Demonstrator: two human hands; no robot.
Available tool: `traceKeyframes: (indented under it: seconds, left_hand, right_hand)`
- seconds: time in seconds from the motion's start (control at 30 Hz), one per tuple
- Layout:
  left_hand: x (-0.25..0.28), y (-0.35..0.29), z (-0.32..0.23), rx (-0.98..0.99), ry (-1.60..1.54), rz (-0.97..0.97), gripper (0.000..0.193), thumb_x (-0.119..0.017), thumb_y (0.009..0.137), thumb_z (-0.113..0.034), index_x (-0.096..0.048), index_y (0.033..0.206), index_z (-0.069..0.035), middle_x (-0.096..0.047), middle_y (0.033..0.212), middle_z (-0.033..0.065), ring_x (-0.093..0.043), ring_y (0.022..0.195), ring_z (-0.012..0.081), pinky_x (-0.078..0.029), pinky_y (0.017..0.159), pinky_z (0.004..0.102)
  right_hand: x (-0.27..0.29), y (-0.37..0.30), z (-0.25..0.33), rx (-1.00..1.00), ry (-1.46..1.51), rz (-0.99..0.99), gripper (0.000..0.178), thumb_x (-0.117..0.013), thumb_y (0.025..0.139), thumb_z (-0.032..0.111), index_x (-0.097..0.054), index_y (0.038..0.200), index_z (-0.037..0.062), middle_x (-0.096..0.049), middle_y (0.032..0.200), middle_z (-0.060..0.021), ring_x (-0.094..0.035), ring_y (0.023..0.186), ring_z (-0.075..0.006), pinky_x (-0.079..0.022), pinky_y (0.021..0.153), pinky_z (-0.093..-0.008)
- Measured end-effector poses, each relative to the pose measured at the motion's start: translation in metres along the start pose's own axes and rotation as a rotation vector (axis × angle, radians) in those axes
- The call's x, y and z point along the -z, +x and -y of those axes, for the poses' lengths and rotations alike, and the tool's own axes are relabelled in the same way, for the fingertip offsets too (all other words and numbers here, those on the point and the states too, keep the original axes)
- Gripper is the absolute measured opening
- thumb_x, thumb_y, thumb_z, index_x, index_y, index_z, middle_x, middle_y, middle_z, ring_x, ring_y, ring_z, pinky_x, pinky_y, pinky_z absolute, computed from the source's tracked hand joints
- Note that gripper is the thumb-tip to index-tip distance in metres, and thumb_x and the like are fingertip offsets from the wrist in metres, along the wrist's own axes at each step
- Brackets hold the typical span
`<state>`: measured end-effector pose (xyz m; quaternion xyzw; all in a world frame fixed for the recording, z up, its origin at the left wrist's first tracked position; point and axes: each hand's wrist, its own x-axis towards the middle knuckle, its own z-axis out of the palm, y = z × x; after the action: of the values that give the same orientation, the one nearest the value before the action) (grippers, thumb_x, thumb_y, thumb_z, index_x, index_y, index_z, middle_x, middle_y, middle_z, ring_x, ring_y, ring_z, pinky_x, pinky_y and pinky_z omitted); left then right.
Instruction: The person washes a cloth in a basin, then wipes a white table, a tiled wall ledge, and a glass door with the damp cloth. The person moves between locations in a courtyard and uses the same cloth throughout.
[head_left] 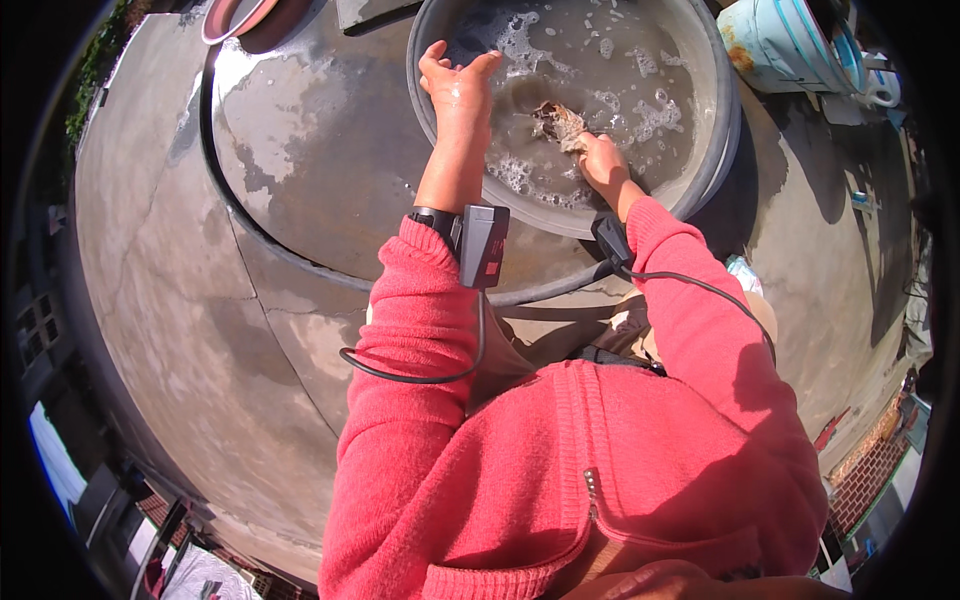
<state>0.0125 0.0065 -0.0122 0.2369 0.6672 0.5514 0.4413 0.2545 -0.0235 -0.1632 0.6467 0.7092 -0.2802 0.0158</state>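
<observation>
Your right hand (pixel 606 168), right of centre in the upper half of the frame, has its grip closed on a crumpled beige-and-brown wad, seemingly wet cloth (pixel 567 128). The wad sits at the middle of a large round grey tub (pixel 708 130) at upper centre, in cloudy grey water (pixel 640 115) with patches of white foam (pixel 515 175).

Your left hand (pixel 460 88) is raised at the tub's left edge, its grip loose and fairly wide, thumb apart from the bent fingers. Dark box-shaped devices with black cables sit at both wrists, the left one (pixel 484 245) below centre-top, the right one (pixel 612 243) beside your pink knitted sleeve (pixel 690 265). A pale-blue, rust-stained bucket (pixel 775 45) lies tilted at upper right; a pink round basin (pixel 262 12) shows at upper left.
</observation>
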Motion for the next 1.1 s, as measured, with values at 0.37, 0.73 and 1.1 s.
traceKeyframes:
  seconds: [0.37,0.73,1.1]
  left_hand:
    - [0.006,-0.003,-0.002,0.11,0.006,0.16,0.071,-0.079,0.073,-0.026,-0.048,0.134,-0.006,-0.038,0.136,0.0153,-0.046,0.119,0.0272,-0.044,0.095,0.0393]
    - [0.007,-0.002,-0.01,0.033,-0.103,0.176,0.057,-0.077,0.074,-0.024,-0.06,0.123,0.0,-0.063,0.116,0.012,-0.057,0.097,0.0195,-0.046,0.086,0.0329]
    - [0.004,-0.006,-0.013,0.126,-0.064,0.241,0.051,-0.072,0.081,-0.027,-0.057,0.126,-0.008,-0.06,0.127,0.0076,-0.047,0.126,0.0215,-0.029,0.105,0.0431]
  right_hand:
    - [0.004,0.002,-0.02,-0.247,-0.08,-0.068,0.026,-0.057,0.093,0.024,-0.066,0.106,0.0039,-0.069,0.097,-0.0218,-0.068,0.085,-0.0405,-0.054,0.071,-0.0485]
    - [0.244,-0.047,0.08,0.267,0.885,0.106,0.022,-0.061,0.087,0.01,-0.064,0.108,0.0061,-0.066,0.087,0.0032,-0.056,0.071,-0.0004,-0.041,0.056,-0.0178]
    - [0.018,-0.005,0.024,0.041,-0.37,0.211,0.028,-0.059,0.087,0.021,-0.071,0.111,0.0179,-0.056,0.123,-0.0117,-0.052,0.121,-0.0321,-0.046,0.094,-0.0469]
